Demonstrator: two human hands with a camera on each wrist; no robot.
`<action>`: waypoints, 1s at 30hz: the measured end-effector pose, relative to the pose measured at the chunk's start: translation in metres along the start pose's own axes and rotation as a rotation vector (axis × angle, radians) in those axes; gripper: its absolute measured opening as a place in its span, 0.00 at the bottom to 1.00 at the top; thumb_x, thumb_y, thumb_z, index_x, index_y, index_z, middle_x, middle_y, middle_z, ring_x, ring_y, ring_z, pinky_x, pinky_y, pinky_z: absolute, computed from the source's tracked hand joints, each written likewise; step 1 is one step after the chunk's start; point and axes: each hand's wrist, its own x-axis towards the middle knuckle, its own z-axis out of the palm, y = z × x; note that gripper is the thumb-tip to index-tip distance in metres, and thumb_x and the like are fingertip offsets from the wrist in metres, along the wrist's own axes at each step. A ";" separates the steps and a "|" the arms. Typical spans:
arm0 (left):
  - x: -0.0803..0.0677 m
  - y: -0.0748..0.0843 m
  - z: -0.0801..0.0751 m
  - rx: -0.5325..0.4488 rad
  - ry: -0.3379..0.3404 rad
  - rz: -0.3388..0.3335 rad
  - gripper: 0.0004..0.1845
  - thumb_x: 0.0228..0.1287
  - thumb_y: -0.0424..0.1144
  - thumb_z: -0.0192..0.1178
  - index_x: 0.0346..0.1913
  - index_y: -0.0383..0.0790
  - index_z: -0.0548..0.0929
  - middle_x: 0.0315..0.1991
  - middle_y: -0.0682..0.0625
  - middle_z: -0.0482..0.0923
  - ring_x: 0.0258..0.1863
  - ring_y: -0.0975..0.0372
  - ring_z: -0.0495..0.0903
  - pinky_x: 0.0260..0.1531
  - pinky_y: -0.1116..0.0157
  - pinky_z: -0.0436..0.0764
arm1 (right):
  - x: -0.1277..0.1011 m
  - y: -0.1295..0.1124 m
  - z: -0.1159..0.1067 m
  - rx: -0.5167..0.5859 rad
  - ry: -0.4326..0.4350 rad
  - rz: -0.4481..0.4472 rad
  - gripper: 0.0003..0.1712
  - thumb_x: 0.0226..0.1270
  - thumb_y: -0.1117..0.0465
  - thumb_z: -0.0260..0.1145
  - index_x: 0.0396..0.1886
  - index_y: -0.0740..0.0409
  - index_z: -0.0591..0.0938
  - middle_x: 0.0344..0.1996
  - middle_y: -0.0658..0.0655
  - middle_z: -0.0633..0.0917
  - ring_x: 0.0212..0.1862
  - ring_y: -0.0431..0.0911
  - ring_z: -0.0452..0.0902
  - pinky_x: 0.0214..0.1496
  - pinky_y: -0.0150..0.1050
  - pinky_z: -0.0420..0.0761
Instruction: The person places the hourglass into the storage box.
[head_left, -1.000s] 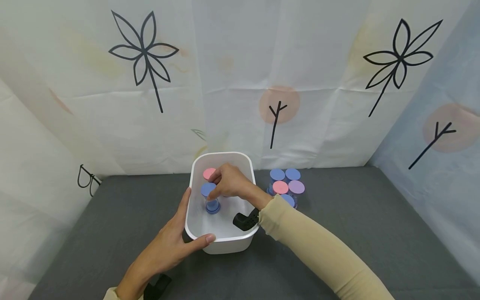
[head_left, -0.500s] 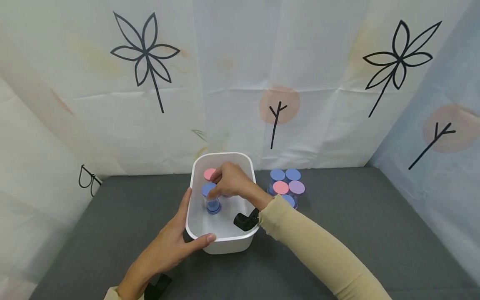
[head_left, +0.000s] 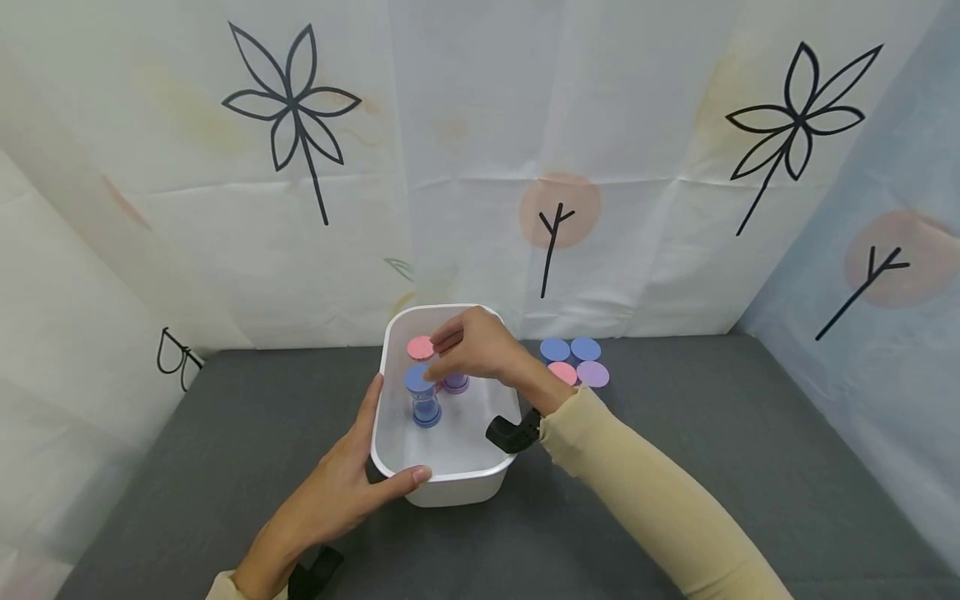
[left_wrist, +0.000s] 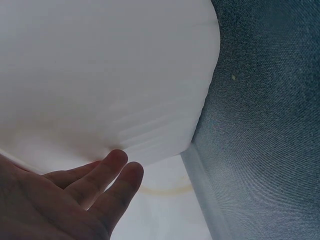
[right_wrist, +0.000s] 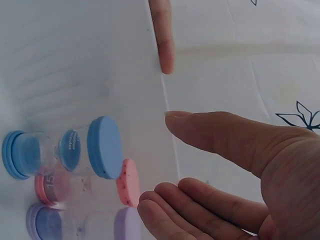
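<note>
Three small hourglass timers stand in the white tub [head_left: 397, 333]: a blue timer [head_left: 424, 400], a pink timer [head_left: 420, 348] behind it and a purple timer [head_left: 455, 382] beside it. The right hand [head_left: 480, 350] hovers just above them, fingers loosely apart and holding nothing. The left hand [head_left: 352, 487] lies flat against the tub's near corner on the bench [head_left: 675, 467], thumb over the rim. A careless sweep of those fingers would likely topple the blue timer into its neighbours.

Left hand [left_wrist: 55, 200] fingers against white bin [left_wrist: 100, 75], grey cloth [left_wrist: 265, 125]
</note>
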 end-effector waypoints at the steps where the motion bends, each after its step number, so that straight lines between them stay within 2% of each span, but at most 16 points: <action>1: 0.000 0.000 0.000 0.000 -0.001 -0.004 0.61 0.61 0.59 0.70 0.82 0.60 0.33 0.80 0.47 0.52 0.72 0.49 0.64 0.61 0.39 0.67 | -0.001 0.000 -0.002 0.017 0.001 -0.005 0.29 0.47 0.62 0.84 0.51 0.67 0.87 0.46 0.61 0.89 0.46 0.45 0.86 0.50 0.37 0.82; 6: 0.000 0.000 0.000 0.004 0.000 -0.021 0.62 0.61 0.60 0.70 0.82 0.61 0.33 0.80 0.48 0.51 0.73 0.48 0.61 0.63 0.38 0.65 | -0.010 -0.001 -0.013 0.081 0.003 -0.040 0.30 0.49 0.62 0.83 0.53 0.68 0.86 0.48 0.63 0.88 0.49 0.48 0.86 0.52 0.37 0.82; 11: 0.000 0.000 0.001 0.001 -0.004 -0.040 0.62 0.60 0.60 0.70 0.82 0.63 0.32 0.80 0.48 0.51 0.74 0.48 0.61 0.63 0.37 0.64 | -0.024 -0.001 -0.026 0.149 0.025 -0.068 0.28 0.51 0.64 0.82 0.53 0.67 0.85 0.47 0.60 0.88 0.51 0.50 0.86 0.53 0.39 0.82; 17: 0.001 -0.001 0.000 -0.006 0.003 -0.017 0.62 0.60 0.59 0.71 0.82 0.61 0.33 0.80 0.48 0.53 0.73 0.49 0.62 0.63 0.38 0.64 | -0.044 0.004 -0.038 0.206 0.051 -0.098 0.28 0.52 0.65 0.80 0.54 0.67 0.85 0.49 0.60 0.87 0.52 0.51 0.85 0.54 0.40 0.81; 25: 0.000 0.000 0.000 -0.019 0.008 -0.027 0.62 0.59 0.59 0.72 0.82 0.62 0.34 0.80 0.49 0.52 0.73 0.50 0.62 0.63 0.37 0.64 | -0.074 0.011 -0.047 0.243 0.069 -0.087 0.28 0.55 0.66 0.79 0.57 0.69 0.83 0.51 0.62 0.86 0.54 0.53 0.83 0.56 0.41 0.81; 30: 0.000 0.000 0.001 -0.022 0.013 -0.006 0.62 0.59 0.58 0.72 0.82 0.61 0.35 0.79 0.49 0.55 0.71 0.51 0.65 0.62 0.39 0.66 | -0.092 0.020 -0.050 0.260 0.097 -0.072 0.29 0.56 0.65 0.79 0.57 0.69 0.82 0.53 0.63 0.85 0.55 0.54 0.84 0.56 0.41 0.81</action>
